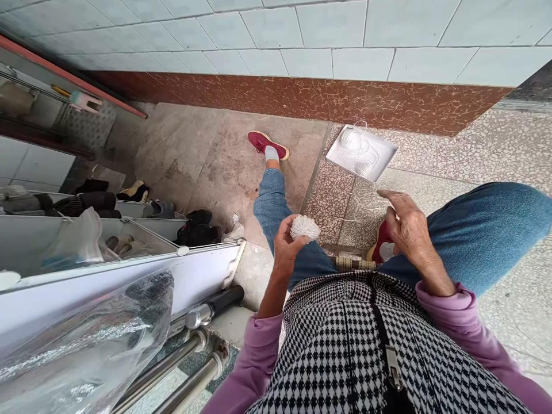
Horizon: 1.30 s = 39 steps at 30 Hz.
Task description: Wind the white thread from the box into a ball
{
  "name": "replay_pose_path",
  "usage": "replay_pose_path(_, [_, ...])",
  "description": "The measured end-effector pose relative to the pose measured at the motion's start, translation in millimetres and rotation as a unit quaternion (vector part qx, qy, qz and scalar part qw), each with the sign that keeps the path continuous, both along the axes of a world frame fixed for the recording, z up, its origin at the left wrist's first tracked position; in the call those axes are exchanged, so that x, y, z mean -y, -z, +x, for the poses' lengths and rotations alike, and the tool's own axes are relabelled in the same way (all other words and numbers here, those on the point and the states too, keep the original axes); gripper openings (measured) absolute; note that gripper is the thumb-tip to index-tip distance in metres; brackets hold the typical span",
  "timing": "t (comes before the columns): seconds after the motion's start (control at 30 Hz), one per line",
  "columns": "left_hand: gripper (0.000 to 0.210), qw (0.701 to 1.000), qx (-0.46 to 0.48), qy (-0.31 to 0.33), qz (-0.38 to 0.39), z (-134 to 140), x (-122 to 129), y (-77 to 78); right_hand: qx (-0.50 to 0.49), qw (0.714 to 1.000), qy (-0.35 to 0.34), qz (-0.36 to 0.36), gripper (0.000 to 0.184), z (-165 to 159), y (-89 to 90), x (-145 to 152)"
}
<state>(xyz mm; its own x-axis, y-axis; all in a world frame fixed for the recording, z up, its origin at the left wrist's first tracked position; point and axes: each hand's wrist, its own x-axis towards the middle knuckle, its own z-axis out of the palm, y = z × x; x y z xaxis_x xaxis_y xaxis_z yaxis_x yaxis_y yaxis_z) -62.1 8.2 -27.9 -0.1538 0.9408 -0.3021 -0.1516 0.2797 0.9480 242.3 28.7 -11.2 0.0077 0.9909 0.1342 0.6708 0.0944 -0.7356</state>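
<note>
1. Ball [306, 227], centre: matt, fibrous thread.
2. Tray [383, 152], two o'clock: smooth; card or plastic, unclear.
3. Tiles [332, 26], twelve o'clock: smooth, glossy.
4. Jeans [495, 230], three o'clock: matt denim.
5. Tubes [172, 361], seven o'clock: shiny metal.
6. Wrap [116, 339], eight o'clock: crinkled, glossy plastic.

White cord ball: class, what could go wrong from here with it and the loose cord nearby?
The loosely looped coils in the white tray could tangle. Strands trailing across the floor near the right red shoe might snag underfoot. The white cord ball, held in the left hand alone, could slip and perhaps unwind.
</note>
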Motion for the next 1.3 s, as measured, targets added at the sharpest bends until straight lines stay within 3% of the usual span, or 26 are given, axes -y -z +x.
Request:
replay_pose_path(0.13, [0.066,0.997,0.061,0.046,-0.020,27.9,6.4,-9.5,-0.181,0.979,-0.087,-0.038,0.039,-39.5,-13.7,10.9])
replay_pose_path(0.3, [0.070,0.981,0.156,0.107,-0.050,45.3,10.9,-23.4,-0.290,0.933,-0.167,-0.128,0.047,-68.0,10.1,19.7])
replay_pose_path(0.4, [0.069,0.977,0.185,0.084,-0.065,42.4,9.4,-26.0,-0.274,0.931,-0.179,-0.160,0.047,-69.4,19.6,25.2])
replay_pose_path(0.5, [0.064,0.980,0.179,0.042,-0.077,37.9,5.9,-20.9,-0.205,0.940,-0.208,-0.178,0.043,-70.9,17.9,34.1])
replay_pose_path(0.7, [0.061,0.998,0.007,0.031,-0.056,38.5,4.9,-1.3,-0.114,0.923,-0.308,-0.199,0.036,-77.8,-3.5,46.9])
replay_pose_path(0.9, [0.056,0.987,-0.051,0.139,-0.063,44.1,13.7,-0.6,-0.101,0.931,-0.288,-0.199,0.038,-57.7,-16.5,31.7])
replay_pose_path(0.97, [0.057,0.975,-0.012,0.200,-0.101,45.2,17.1,-3.7,-0.121,0.934,-0.276,-0.191,0.041,-51.5,-15.8,26.6])
replay_pose_path(1.03, [0.060,0.956,0.085,0.240,-0.142,44.5,21.1,-6.1,-0.167,0.935,-0.249,-0.191,0.047,-48.1,-12.4,23.8])
replay_pose_path(1.17, [0.068,0.925,0.236,0.237,-0.178,38.6,29.0,-8.1,-0.243,0.931,-0.190,-0.197,0.050,-47.8,-1.0,25.2])
replay_pose_path(1.3, [0.074,0.931,0.276,0.162,-0.176,34.8,29.0,-8.2,-0.198,0.944,-0.194,-0.177,0.043,-51.2,9.1,30.4])
